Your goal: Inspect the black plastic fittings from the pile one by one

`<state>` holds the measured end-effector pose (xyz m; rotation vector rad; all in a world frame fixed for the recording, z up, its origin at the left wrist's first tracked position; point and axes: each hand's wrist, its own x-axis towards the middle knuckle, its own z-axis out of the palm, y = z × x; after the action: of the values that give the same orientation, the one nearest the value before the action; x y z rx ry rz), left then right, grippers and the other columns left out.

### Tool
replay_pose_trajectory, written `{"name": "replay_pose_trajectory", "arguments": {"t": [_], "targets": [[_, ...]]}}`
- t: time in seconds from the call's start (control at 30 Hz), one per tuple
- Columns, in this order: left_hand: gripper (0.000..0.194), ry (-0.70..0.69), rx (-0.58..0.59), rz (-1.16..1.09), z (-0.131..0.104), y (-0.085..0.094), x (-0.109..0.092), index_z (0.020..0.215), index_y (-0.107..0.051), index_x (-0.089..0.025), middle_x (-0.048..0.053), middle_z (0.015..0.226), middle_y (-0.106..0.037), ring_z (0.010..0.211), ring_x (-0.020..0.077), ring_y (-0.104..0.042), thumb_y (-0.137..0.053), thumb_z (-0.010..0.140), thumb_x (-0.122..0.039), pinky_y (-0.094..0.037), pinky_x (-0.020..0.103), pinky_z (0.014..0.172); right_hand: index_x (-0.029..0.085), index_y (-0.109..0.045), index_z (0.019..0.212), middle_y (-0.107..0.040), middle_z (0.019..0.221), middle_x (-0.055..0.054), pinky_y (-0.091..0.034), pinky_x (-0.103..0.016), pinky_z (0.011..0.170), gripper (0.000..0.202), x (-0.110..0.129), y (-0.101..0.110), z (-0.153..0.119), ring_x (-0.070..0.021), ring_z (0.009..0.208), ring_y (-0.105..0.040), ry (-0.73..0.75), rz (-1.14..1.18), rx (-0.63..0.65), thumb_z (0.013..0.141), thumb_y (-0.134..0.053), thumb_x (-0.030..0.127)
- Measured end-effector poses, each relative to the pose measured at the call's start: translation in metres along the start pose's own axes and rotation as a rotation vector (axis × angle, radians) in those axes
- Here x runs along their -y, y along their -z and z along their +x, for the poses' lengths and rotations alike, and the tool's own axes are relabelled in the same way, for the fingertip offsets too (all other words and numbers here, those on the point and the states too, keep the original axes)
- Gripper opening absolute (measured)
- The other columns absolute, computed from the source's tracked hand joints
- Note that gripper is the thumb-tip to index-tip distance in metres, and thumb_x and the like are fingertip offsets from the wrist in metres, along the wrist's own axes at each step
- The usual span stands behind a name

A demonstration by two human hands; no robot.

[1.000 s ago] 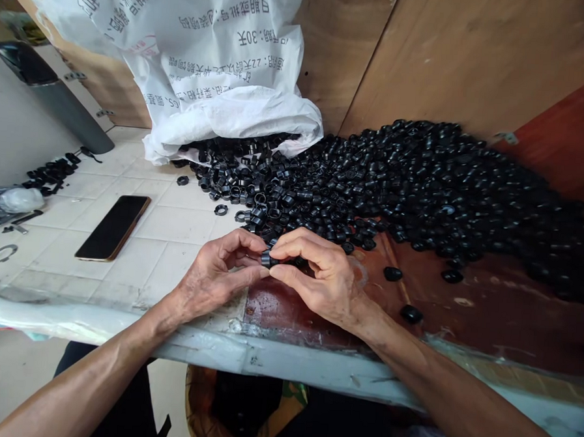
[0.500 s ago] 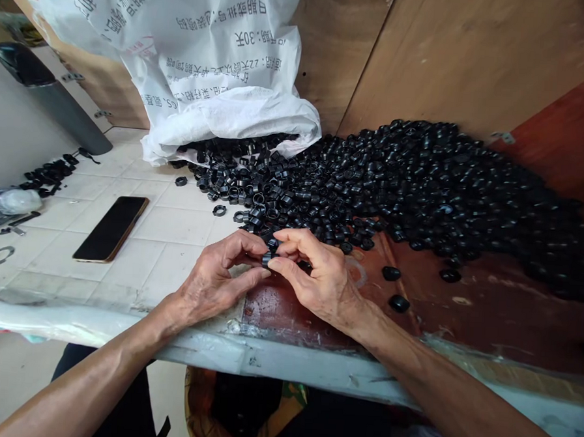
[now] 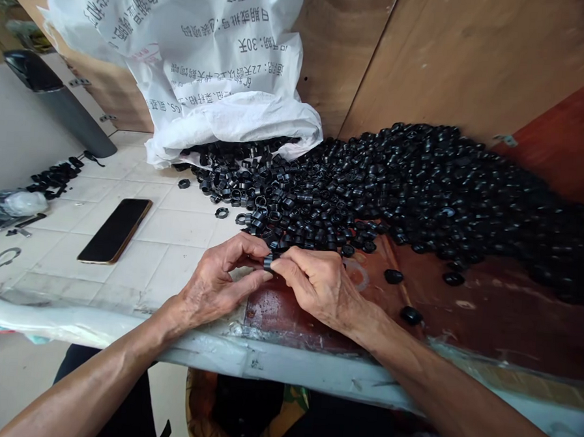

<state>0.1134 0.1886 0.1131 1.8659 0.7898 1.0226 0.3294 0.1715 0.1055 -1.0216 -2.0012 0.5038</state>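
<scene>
Between my two hands is a small black plastic part (image 3: 269, 263), low in the middle of the view. My left hand (image 3: 225, 277) pinches it from the left with thumb and fingertips. From the right, my right hand (image 3: 320, 285) has its thumb and curled fingers closed on the same part. My fingers cover much of it, so its full shape is hidden. Just beyond my hands lies a heap of black rings (image 3: 298, 196), which runs into a larger pile of black caps (image 3: 431, 180) on the right.
A white printed sack (image 3: 222, 65) spills onto the heap. At the left are a phone (image 3: 115, 230), a flat ring (image 3: 6, 257) and a dark grey cylinder (image 3: 77, 116). Loose caps (image 3: 411, 315) lie right of my hands. Below the table edge is an open container (image 3: 198, 409).
My right-hand fingers have folded in closer over the black part. One loose cap at the right has shifted slightly toward the table's front edge. The whole view has moved slightly.
</scene>
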Motion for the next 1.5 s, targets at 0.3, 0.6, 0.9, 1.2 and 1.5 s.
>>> {"name": "replay_pose_trajectory", "arguments": {"t": [0.3, 0.6, 0.9, 1.2, 1.5], "targets": [[0.016, 0.041, -0.037, 0.012, -0.0013, -0.0006, 0.0016, 0.105, -0.068, -0.018, 0.005, 0.106, -0.068, 0.098, 0.0162, -0.066, -0.074, 0.09, -0.018, -0.059, 0.028, 0.088, 0.018, -0.067, 0.092, -0.061, 0.07, 0.002, -0.041, -0.024, 0.059, 0.016, 0.0039, 0.0007, -0.0011, -0.0111, 0.059, -0.054, -0.073, 0.059, -0.002, 0.1, -0.062, 0.031], [0.018, 0.088, -0.056, -0.081, -0.0005, -0.0001, -0.0004, 0.105, -0.068, -0.018, 0.004, 0.105, -0.069, 0.096, 0.0148, -0.068, -0.076, 0.089, -0.018, -0.06, 0.027, 0.088, 0.018, -0.065, 0.105, -0.066, 0.08, 0.0, -0.045, -0.025, 0.067, 0.009, 0.0002, -0.0015, -0.0026, -0.013, 0.068, -0.06, 0.017, 0.038, 0.012, 0.101, -0.058, 0.022], [0.02, 0.088, -0.027, -0.1, -0.0014, 0.0006, -0.0016, 0.11, -0.069, -0.019, 0.005, 0.107, -0.07, 0.096, 0.0158, -0.07, -0.075, 0.091, -0.021, -0.06, 0.028, 0.09, 0.019, -0.063, 0.093, -0.063, 0.078, 0.0, -0.044, -0.025, 0.067, 0.014, 0.0027, -0.0015, -0.0004, -0.0131, 0.069, -0.06, 0.061, 0.005, -0.066, 0.104, -0.054, 0.021], [0.019, 0.12, -0.067, -0.098, -0.0002, -0.0004, -0.0023, 0.106, -0.071, -0.019, 0.005, 0.104, -0.071, 0.092, 0.0153, -0.07, -0.078, 0.089, -0.022, -0.06, 0.027, 0.086, 0.019, -0.064, 0.094, -0.065, 0.079, 0.0, -0.047, -0.025, 0.066, 0.011, 0.0048, 0.0001, 0.0014, -0.0128, 0.068, -0.06, 0.073, 0.055, -0.101, 0.101, -0.056, 0.019], [0.023, 0.168, -0.037, -0.223, 0.0013, -0.0019, -0.0061, 0.108, -0.068, -0.017, 0.005, 0.1, -0.071, 0.088, 0.0157, -0.07, -0.078, 0.09, -0.026, -0.06, 0.028, 0.083, 0.018, -0.066, 0.102, -0.068, 0.087, -0.004, -0.052, -0.026, 0.071, 0.008, 0.0078, 0.0034, 0.003, -0.0154, 0.076, -0.065, 0.134, 0.121, -0.157, 0.097, -0.059, 0.018]]}}
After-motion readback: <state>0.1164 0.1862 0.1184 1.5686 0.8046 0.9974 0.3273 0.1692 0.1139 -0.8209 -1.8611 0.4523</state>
